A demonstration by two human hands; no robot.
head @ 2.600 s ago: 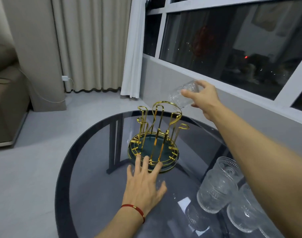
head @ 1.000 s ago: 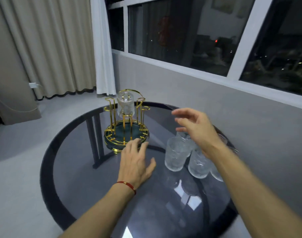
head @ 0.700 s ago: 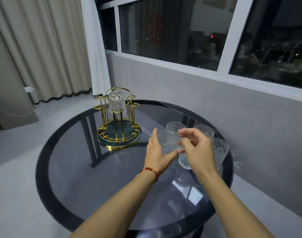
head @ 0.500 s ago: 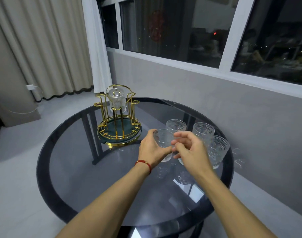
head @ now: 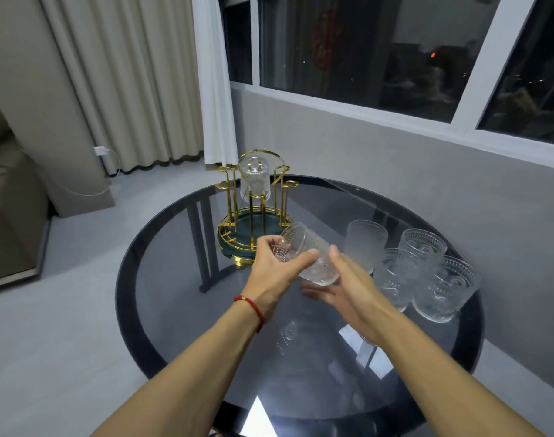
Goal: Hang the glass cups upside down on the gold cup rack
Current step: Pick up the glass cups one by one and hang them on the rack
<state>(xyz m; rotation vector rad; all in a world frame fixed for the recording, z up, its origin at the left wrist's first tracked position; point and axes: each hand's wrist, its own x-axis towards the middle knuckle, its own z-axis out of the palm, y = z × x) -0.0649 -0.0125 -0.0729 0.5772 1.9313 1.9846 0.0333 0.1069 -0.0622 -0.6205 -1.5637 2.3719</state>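
Note:
The gold cup rack [head: 253, 229] with a dark green base stands at the far left of the round glass table [head: 175, 288]. One glass cup [head: 255, 182] hangs upside down on its middle peg. My left hand [head: 274, 275] grips a second textured glass cup [head: 313, 255] near its rim, tilted on its side in front of the rack. Beside and under that cup's base is my right hand [head: 353, 290], fingers spread and thumb along the glass. Several more cups [head: 422, 247] stand upright to the right.
The upright cups [head: 444, 290] cluster near the table's right edge, close to my right forearm. A grey wall and window sill run behind the table. Curtains and a sofa edge are at the far left, off the table.
One cup now hangs on the rack. Both hands moved to the cluster, lifted a cup and tipped it sideways; my left hand holds it now and my right hand's fingers have opened.

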